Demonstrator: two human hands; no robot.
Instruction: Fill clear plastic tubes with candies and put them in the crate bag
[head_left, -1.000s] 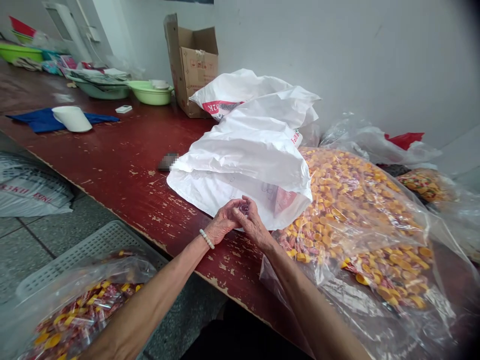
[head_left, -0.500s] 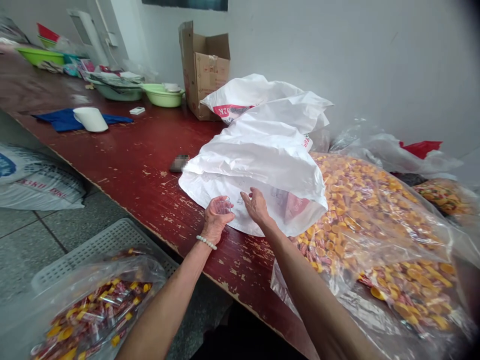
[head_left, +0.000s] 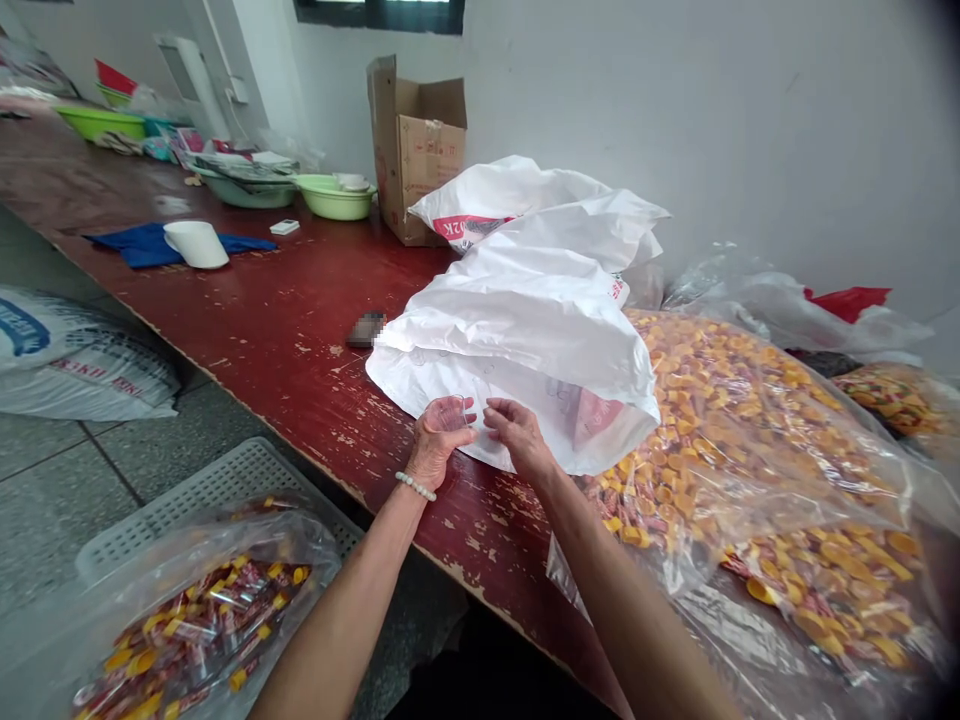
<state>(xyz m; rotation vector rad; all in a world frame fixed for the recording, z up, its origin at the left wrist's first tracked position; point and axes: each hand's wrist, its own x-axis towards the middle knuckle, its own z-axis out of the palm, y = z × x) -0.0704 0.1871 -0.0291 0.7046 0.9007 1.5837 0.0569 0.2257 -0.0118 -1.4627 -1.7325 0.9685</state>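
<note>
Fingers and thumb of my left hand [head_left: 436, 442] curl round a see-through plastic piece [head_left: 453, 414], shaped like a short tube or cup. Just right of it, my right hand [head_left: 519, 432] has its fingers bent and drawn together close to that piece; whatever is between the fingertips is too small to make out. Both hands are over the mouth of a white woven sack [head_left: 510, 320], which lies on its side on the red table [head_left: 300, 370]. Faint clear shapes show inside the sack's opening.
At right lies a big clear bag of yellow-capped pieces [head_left: 720, 420]. Below left, another such bag [head_left: 202, 620] rests by a grey perforated crate [head_left: 187, 500]. A cardboard box [head_left: 420, 160], a green basin [head_left: 334, 197] and a white mug [head_left: 196, 245] stand on the table.
My right hand has drawn back slightly from the sack's mouth, and its fingers have bent in toward my left hand. The left hand keeps its hold. The view has shifted slightly.
</note>
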